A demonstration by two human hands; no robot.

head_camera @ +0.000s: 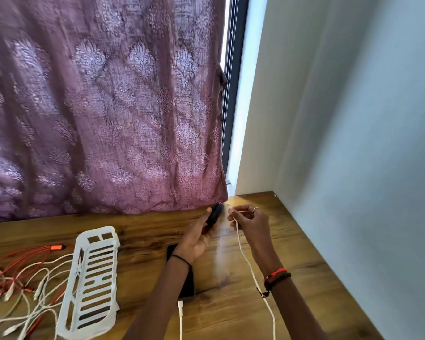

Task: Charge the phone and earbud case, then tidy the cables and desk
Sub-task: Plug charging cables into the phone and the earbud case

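Note:
My left hand [198, 238] holds a dark earbud case [215, 214] up above the wooden desk [142, 239], thumb along its side. Just to its right, my right hand [249, 222] pinches the plug end of a white cable [250, 271] a short gap from the case. That cable trails down past my right wrist to the bottom edge. A black phone [187, 283] lies flat under my left forearm, mostly hidden, with a second white cable [180, 315] plugged in at its near end.
A white slotted plastic tray [93, 283] lies on the desk at left. Beside it sprawls a tangle of red and white cables [22, 285]. A purple patterned curtain [103, 106] hangs behind the desk; a pale wall [353, 168] borders the right.

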